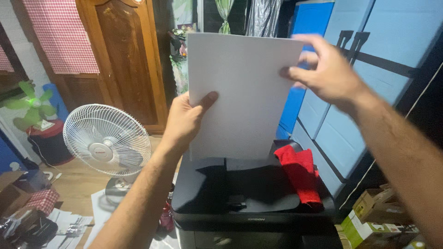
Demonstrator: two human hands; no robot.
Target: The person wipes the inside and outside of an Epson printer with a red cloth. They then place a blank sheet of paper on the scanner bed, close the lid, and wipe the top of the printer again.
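Head view: left hand (184,121) clamped the white paper sheet (240,92) at its left edge; right hand (325,69), blurred, apparently pinched the top right corner. Sheet stood upright above the black printer (254,198); red cloth (300,173) right. Best kept square, unbent.

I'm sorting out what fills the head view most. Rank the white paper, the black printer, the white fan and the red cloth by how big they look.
1. Black printer, partly cut off at the bottom.
2. White paper; close to the printer in size, and nearer the camera, so unsure.
3. White fan.
4. Red cloth.
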